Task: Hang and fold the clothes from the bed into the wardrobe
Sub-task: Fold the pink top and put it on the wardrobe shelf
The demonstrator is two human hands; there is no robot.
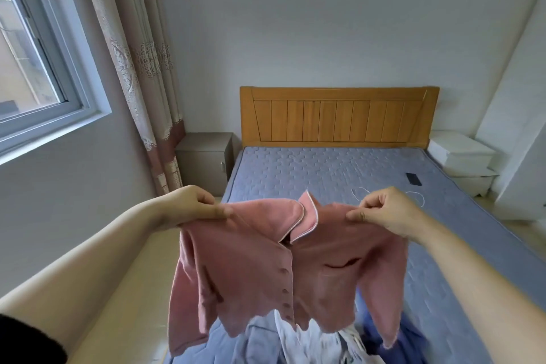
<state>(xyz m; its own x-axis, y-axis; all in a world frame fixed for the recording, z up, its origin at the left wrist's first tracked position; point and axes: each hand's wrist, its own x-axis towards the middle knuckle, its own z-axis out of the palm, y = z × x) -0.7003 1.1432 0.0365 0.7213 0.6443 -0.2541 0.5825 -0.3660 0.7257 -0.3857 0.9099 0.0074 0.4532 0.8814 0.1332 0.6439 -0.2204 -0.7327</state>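
Pink, soft-looking cloth fills the middle of the head view: a buttoned pink shirt (283,269) with pale piping on its collar is held up in the air over the near end of the bed (325,168), its front facing the person. The left hand (192,204) pinches the left shoulder seam between thumb and curled fingers, and the right hand (387,213) pinches the right shoulder the same way, so the body and both sleeves hang free. Below the hem, at the near edge, lies a heap of other clothes (310,340) in blue and white, and the shirt's lower edge hangs just above it or may touch it; I cannot tell which. Farther up the blue quilted mattress lie thin white loops (359,193), partly hidden behind the right hand, perhaps hangers, and a small dark flat object (413,179) to the far right. A wooden headboard (339,115) stands at the far end. The wardrobe is not in view. As I judge it, this shirt is still to be hung or folded, and the heap is still waiting. The grips take only a little cloth at each shoulder, so a shake or a one-handed reach for a hanger could let one side slip and drop the shirt onto the heap. One collar point stands up, and it would crease if folded in that way. The loose sleeves could also catch and drag other garments.
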